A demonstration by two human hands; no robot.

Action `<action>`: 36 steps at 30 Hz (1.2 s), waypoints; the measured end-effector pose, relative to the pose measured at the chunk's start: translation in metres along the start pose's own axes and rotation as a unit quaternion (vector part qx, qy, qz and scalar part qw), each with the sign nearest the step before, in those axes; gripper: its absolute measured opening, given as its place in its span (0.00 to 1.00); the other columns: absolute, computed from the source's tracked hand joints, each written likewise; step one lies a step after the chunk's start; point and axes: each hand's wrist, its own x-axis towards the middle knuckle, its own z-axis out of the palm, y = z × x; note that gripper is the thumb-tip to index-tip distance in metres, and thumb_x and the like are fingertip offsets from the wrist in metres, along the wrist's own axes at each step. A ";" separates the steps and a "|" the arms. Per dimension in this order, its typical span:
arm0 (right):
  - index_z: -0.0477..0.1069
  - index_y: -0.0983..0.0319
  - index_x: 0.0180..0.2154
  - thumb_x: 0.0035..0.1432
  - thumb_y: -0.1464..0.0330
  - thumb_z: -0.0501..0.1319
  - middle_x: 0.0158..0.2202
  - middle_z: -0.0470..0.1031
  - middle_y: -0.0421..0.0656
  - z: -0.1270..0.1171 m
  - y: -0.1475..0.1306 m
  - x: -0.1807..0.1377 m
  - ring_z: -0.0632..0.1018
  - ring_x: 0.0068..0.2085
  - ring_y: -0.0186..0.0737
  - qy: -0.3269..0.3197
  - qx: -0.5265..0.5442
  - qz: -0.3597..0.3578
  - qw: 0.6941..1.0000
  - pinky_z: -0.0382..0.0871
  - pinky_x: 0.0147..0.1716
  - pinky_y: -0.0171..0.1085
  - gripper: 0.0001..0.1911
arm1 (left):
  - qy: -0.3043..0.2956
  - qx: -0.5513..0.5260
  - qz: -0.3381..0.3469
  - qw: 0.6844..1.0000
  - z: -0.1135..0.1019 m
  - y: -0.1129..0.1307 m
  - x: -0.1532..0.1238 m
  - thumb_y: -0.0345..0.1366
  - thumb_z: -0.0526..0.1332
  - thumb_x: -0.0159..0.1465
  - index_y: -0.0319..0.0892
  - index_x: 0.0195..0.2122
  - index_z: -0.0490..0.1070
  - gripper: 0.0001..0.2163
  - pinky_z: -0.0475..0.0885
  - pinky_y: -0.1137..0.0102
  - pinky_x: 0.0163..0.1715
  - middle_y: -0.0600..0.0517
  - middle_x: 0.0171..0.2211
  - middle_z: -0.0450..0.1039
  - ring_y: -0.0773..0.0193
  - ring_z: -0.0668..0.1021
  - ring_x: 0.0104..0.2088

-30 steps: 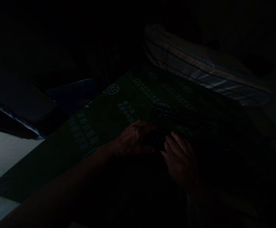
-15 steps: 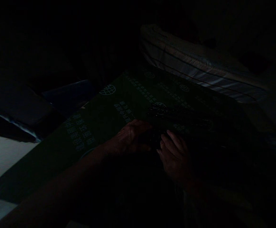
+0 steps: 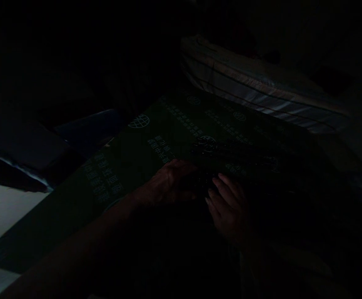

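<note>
The picture is very dark. My left hand (image 3: 171,180) is closed, fingers curled around the left end of a black item dotted with small bright glints (image 3: 202,178); its kind cannot be made out. From the other side my right hand (image 3: 229,203) presses bent fingers onto the same black item, fingertips pointing left. Both hands are just above or on a dark green board (image 3: 131,155) printed with pale characters and globe marks. Beyond the hands lie more long black pieces with tiny glints (image 3: 212,150) on the board.
A pale, striped, cushion-like pad (image 3: 262,89) runs along the board's far right edge. To the left is a dark blue flat object (image 3: 90,126). Light floor (image 3: 6,211) shows past the board's left edge. Deep shadow hides the foreground and right side.
The view has shifted slightly. Both hands keep nearly the same places on the black item, with the right fingers only a little lower.
</note>
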 end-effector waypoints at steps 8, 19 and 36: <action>0.72 0.62 0.42 0.59 0.73 0.57 0.45 0.75 0.50 0.000 0.006 -0.001 0.72 0.53 0.49 0.071 0.054 0.045 0.995 0.69 0.49 0.50 0.10 | 0.003 0.006 -0.008 1.000 -0.002 0.006 0.000 0.46 0.64 0.56 0.39 0.56 0.62 0.29 0.65 0.58 0.52 0.43 0.54 0.65 0.51 0.68 0.54; 0.75 0.64 0.38 0.58 0.71 0.58 0.49 0.72 0.53 -0.003 0.004 0.002 0.68 0.56 0.53 0.015 0.046 0.037 0.998 0.67 0.50 0.53 0.08 | 0.002 0.010 0.014 1.000 0.003 -0.007 0.001 0.50 0.62 0.57 0.40 0.57 0.61 0.30 0.66 0.55 0.50 0.42 0.53 0.66 0.50 0.68 0.53; 0.74 0.63 0.38 0.58 0.70 0.58 0.49 0.71 0.53 -0.001 0.006 0.001 0.68 0.55 0.53 0.041 0.059 0.043 0.996 0.68 0.49 0.53 0.08 | 0.009 0.011 0.007 1.000 0.006 -0.011 -0.001 0.50 0.63 0.56 0.43 0.57 0.60 0.31 0.66 0.56 0.51 0.44 0.53 0.65 0.51 0.68 0.53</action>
